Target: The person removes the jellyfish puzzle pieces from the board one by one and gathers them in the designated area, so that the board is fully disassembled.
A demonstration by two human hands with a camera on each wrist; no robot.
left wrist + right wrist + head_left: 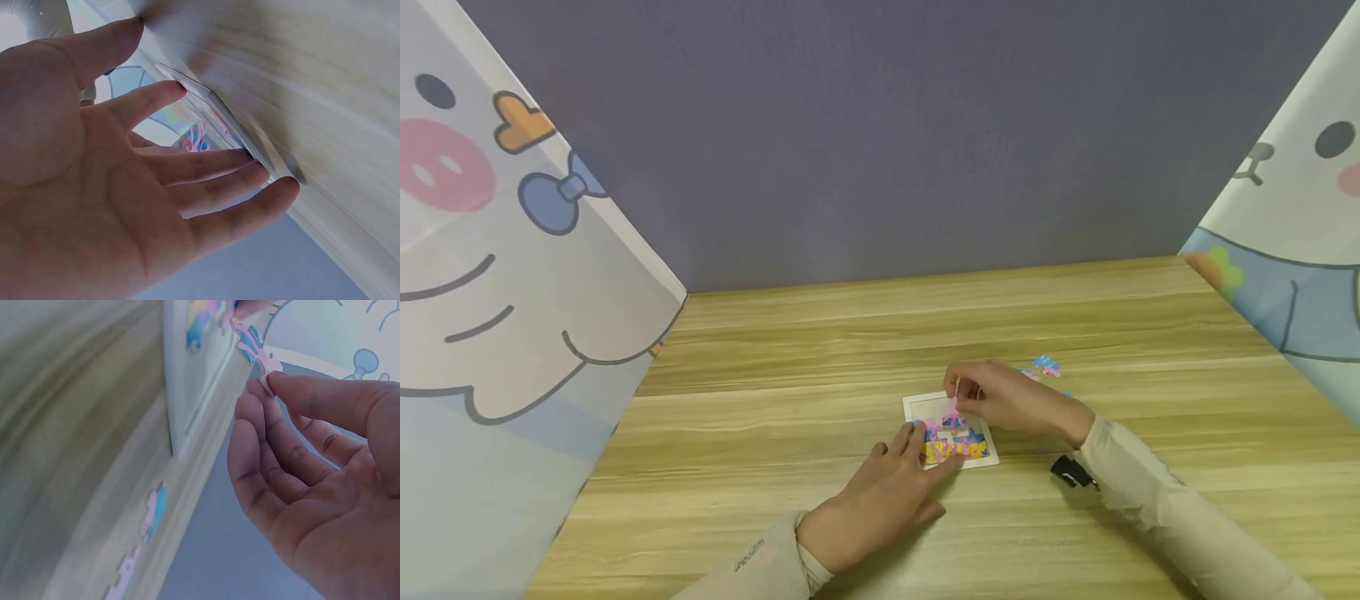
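A white-rimmed jigsaw puzzle tray lies flat on the table, its lower part filled with yellow, pink and blue pieces. The upper part shows bare backing. Over the tray, my right hand pinches a pink and blue puzzle piece between thumb and fingertips, tilted above the assembled rows. My left hand rests at the tray's left and near edges, fingers extended and fingertips touching it. In the left wrist view, the fingers reach along the tray's edge, thumb apart from it.
Several loose puzzle pieces lie right of the tray, partly hidden behind the right hand. A small black object is beside the right sleeve. A grey panel stands behind the wooden table, with cartoon-printed panels at both sides.
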